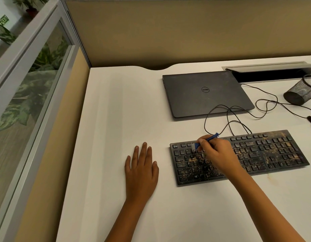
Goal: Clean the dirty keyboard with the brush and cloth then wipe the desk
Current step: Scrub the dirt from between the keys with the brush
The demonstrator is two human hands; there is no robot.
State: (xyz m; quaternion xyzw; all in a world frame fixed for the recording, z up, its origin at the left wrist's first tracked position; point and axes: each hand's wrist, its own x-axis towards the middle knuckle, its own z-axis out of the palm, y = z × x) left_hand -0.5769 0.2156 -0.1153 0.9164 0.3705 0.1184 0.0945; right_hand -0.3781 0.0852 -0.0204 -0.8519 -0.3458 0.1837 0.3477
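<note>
A black keyboard (266,154) speckled with yellowish grit lies on the white desk (116,105) at the right. My right hand (216,152) grips a small blue brush (206,140), whose pale bristles touch the keys near the keyboard's upper left corner. The keys at that corner look cleaner than the others. My left hand (141,170) rests flat on the desk, fingers straight, a little to the left of the keyboard. No cloth is in view.
A shut dark laptop (205,93) lies behind the keyboard. The keyboard's thin black cable (266,105) loops across the desk towards an open cable tray (268,72). A black mesh pen cup (301,91) lies tipped on its side at the right edge. Partition walls bound the desk's back and left.
</note>
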